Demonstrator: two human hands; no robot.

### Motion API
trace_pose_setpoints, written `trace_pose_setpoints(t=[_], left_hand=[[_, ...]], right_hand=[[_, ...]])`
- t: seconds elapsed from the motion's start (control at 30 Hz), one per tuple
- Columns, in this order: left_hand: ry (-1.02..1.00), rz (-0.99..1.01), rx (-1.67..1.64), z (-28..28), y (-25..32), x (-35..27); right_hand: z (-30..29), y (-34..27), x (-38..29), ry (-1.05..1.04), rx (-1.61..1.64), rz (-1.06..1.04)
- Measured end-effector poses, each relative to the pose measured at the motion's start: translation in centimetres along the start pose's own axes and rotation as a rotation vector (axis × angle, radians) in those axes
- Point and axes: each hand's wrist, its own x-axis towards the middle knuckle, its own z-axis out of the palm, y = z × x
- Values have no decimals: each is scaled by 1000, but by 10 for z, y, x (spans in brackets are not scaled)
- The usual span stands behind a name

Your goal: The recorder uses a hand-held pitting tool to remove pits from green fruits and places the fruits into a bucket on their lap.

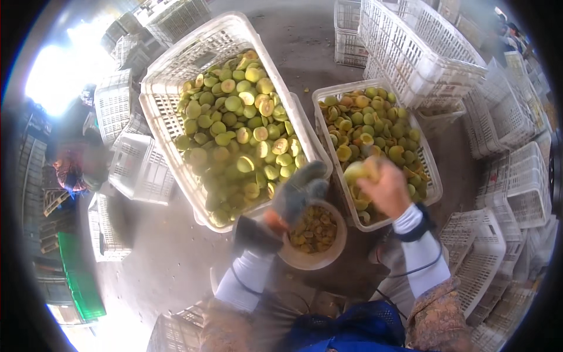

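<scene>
My left hand (301,193), in a dark grey glove, is above the bucket beside the near corner of the large crate. Blur and the glove's angle hide whether anything is in it. My bare right hand (388,187) grips a pale green piece of fruit (357,171) over the smaller crate; both are blurred by motion. The large white plastic crate (165,83) on the left holds many green fruits (233,103), several cut into halves. Green and yellowish cut fruit pieces (358,116) fill much of the smaller white crate (433,176). Brownish-yellow scraps (313,231) lie in the round white bucket (303,262) between my arms.
Stacked white crates (418,57) stand just behind the smaller crate, and more crates (477,255) line the right side. On the left are other crates (143,163) and a blurred person (72,165). A cable (422,269) hangs from my right wrist.
</scene>
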Motion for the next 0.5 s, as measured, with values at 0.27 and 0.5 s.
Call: trace_pose_setpoints(t=[0.27,0.5], left_hand=[[583,-254,1356,-127,-48,19],[549,121,469,-141,-71,11]], right_hand=[[-17,19,0,194,178,-52],[7,-2,-8,23,100,-228]])
